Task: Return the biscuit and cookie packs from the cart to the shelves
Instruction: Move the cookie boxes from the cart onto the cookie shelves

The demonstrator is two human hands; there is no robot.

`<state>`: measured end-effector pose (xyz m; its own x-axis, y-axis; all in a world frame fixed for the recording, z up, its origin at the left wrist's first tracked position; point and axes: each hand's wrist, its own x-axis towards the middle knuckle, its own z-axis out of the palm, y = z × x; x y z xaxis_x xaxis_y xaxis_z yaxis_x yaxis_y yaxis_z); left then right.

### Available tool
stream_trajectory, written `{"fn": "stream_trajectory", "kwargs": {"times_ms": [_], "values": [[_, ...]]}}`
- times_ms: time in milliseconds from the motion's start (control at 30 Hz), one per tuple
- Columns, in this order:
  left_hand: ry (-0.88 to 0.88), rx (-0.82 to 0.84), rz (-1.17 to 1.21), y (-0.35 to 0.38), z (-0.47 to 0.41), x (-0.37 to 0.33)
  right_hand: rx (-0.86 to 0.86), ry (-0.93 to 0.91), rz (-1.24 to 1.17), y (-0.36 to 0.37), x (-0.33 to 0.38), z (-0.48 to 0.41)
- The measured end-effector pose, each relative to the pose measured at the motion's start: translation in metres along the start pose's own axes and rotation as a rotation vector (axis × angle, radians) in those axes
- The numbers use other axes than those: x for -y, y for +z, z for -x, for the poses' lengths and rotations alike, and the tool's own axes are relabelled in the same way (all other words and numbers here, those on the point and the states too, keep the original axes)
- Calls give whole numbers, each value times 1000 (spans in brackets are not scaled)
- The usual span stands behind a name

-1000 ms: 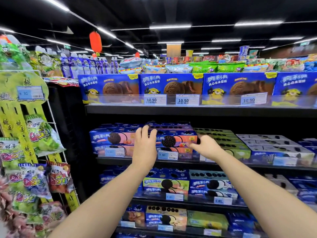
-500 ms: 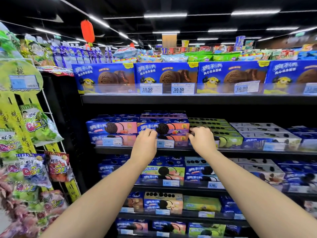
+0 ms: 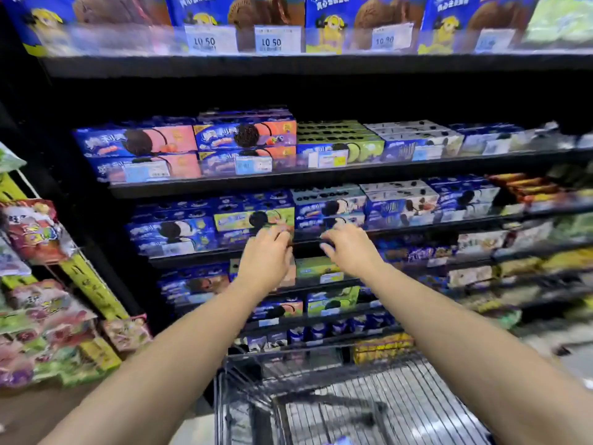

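Down by your waist, the cart (image 3: 401, 399) stands close to the shelves (image 3: 321, 171). Beyond it, your left hand (image 3: 266, 261) and right hand (image 3: 349, 248) hover side by side, fingers loosely bent, holding nothing. Behind them, blue cookie packs (image 3: 245, 136) sit stacked in rows along the shelves.

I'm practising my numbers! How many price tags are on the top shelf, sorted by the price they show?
10.50 tags: 2
10.90 tag: 1
Tag too blurred to read: 1
Total: 4
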<state>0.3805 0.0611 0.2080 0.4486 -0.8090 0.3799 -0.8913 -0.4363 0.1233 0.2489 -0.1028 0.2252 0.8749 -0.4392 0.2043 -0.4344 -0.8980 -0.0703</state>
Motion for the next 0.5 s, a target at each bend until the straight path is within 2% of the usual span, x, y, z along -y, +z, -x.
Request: {"fn": "stream_trajectory", "kwargs": {"times_ms": [200, 500], "values": [[22, 220, 46, 115, 85, -32, 348, 22, -39, 120, -36, 100], [-220, 713, 93, 313, 235, -69, 894, 6, -120, 328, -71, 208]]}}
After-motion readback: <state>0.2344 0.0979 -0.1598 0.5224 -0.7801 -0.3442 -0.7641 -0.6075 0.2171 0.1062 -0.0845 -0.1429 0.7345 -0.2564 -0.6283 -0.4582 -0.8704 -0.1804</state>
